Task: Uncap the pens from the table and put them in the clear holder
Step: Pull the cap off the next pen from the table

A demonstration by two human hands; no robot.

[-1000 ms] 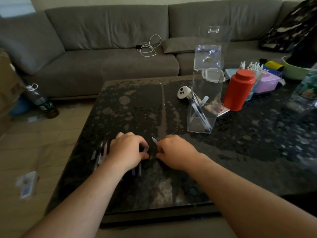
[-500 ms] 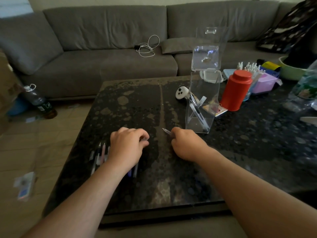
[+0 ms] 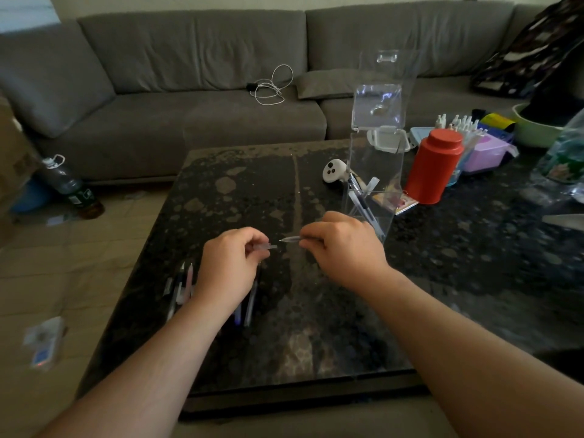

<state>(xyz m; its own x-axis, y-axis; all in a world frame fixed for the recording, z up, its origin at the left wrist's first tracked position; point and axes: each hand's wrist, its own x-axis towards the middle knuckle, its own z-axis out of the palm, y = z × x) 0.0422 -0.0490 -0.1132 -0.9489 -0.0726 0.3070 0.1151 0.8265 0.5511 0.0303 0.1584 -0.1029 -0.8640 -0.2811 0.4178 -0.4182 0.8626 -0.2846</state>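
My right hand (image 3: 341, 245) grips an uncapped pen (image 3: 290, 239), its bare tip pointing left. Just left of that tip, my left hand (image 3: 232, 262) pinches the clear pen cap (image 3: 267, 247), a small gap apart from the pen. Several capped pens (image 3: 185, 287) lie on the dark stone table (image 3: 316, 327) under and beside my left wrist. The clear holder (image 3: 374, 188) stands upright just behind my right hand, its lid flipped up, with a few pens leaning inside.
A white controller (image 3: 333, 170) lies left of the holder. A red canister (image 3: 434, 165), plastic boxes (image 3: 483, 150) and a green bowl (image 3: 534, 128) crowd the table's right side. A grey sofa (image 3: 205, 90) runs behind. A bottle (image 3: 69, 188) stands on the floor at left.
Both hands have lifted off the table and drawn apart. The cap has come off the pen, staying in my left hand while the pen went right with my right hand.
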